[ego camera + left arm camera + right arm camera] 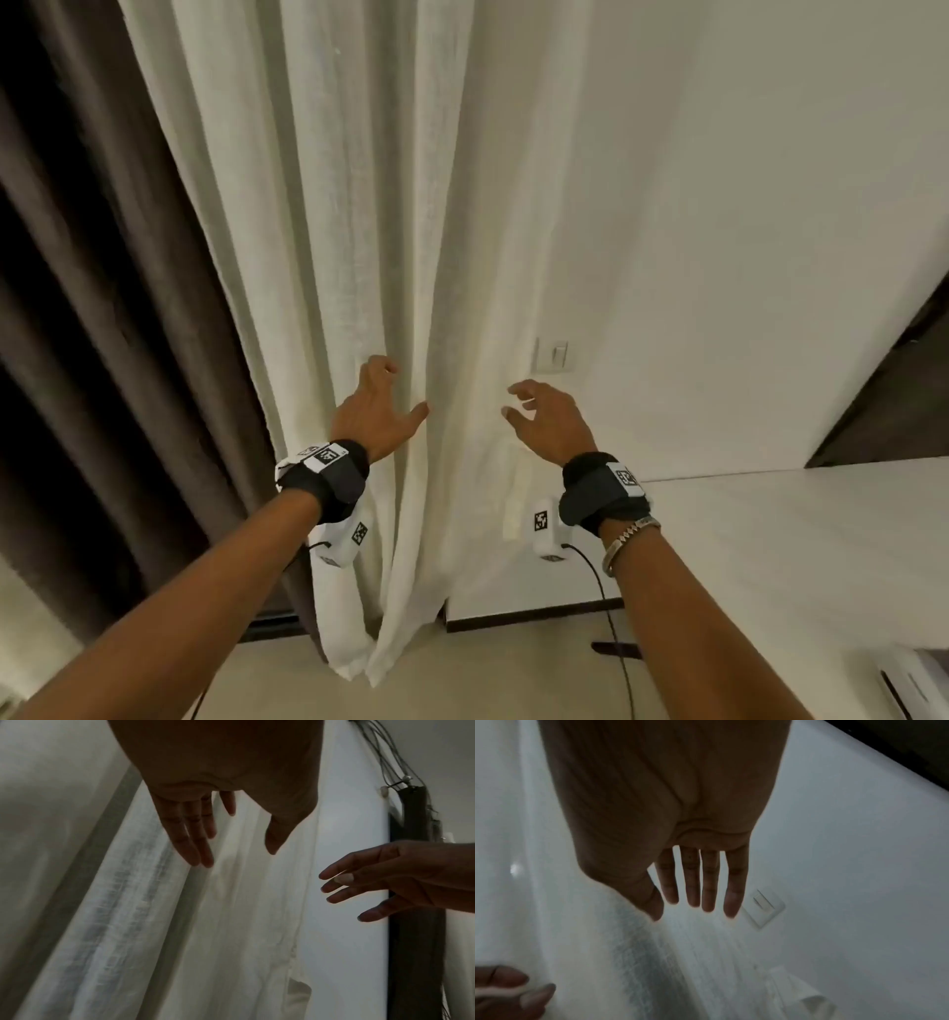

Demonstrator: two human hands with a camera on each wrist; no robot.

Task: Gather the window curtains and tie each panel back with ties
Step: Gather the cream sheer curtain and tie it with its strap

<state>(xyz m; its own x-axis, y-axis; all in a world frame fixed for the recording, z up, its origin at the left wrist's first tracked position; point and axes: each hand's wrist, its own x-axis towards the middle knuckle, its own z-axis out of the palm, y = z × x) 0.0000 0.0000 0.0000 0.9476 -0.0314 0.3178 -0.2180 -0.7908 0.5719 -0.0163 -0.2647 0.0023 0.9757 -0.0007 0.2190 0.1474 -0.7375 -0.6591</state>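
Two hands up at sheer white curtain (359,257), hanging in folds between dark drape (102,308) on my left and bare white wall (744,231) on my right. Left hand (377,411): grip wide, fingers spread and loosely bent, fingertips (197,858) on a curtain fold, holding nothing. Right hand (547,419): grip wide, fingers (731,902) straight and apart, just beside curtain's right edge, holding nothing; cannot tell if touching. Wall switch (552,354) just beyond right hand. Curtain hem pooled on floor (488,678) below.
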